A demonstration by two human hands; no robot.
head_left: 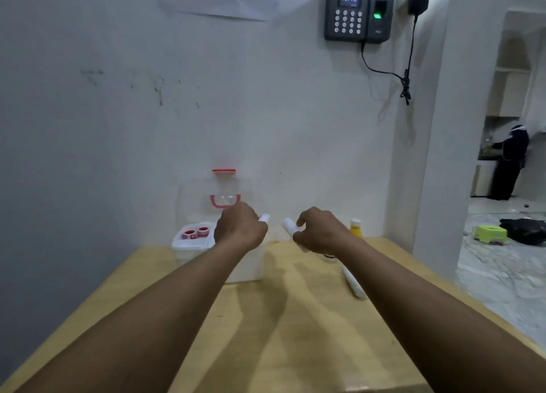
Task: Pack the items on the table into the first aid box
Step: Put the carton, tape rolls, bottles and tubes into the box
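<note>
The clear first aid box (pixel 248 267) stands open at the table's far end, its lid (pixel 195 196) with a red handle upright against the wall. Two red-and-white tape rolls (pixel 196 233) lie in its white tray. My left hand (pixel 240 225) hovers over the box, closed on a white roll (pixel 264 217). To the right of the box, my right hand (pixel 320 230) grips another white roll (pixel 289 225). A white tube (pixel 354 283) lies on the table under my right wrist. A yellow bottle (pixel 355 228) with a white cap stands behind my right hand.
The wooden table (pixel 280 333) meets the white wall at its far edge. A small dark-rimmed item (pixel 329 257) sits partly hidden under my right hand. Through the doorway on the right are a person in dark clothes (pixel 509 162) and a green stool (pixel 490 234).
</note>
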